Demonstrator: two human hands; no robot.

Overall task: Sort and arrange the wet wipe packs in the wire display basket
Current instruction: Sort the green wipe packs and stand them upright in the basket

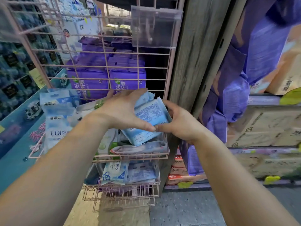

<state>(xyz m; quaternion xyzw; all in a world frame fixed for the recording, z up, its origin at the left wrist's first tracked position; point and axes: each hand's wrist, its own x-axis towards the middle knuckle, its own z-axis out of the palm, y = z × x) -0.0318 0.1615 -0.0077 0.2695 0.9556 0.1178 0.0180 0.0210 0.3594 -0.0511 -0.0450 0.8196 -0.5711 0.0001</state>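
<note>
Both forearms reach forward from bottom edge. Left hand (121,110) and right hand (177,122) clasp light-blue wet wipe pack (150,117) between them, thumbs nearly touching beneath, pack tilted over right end of pink wire basket (143,155). Basket holds more packs lying loose; stack of blue packs (57,121) stands at its left. Lower basket (123,185) underneath holds further packs. Behind, purple packs (107,79) sit behind pink wire grid (104,49).
</note>
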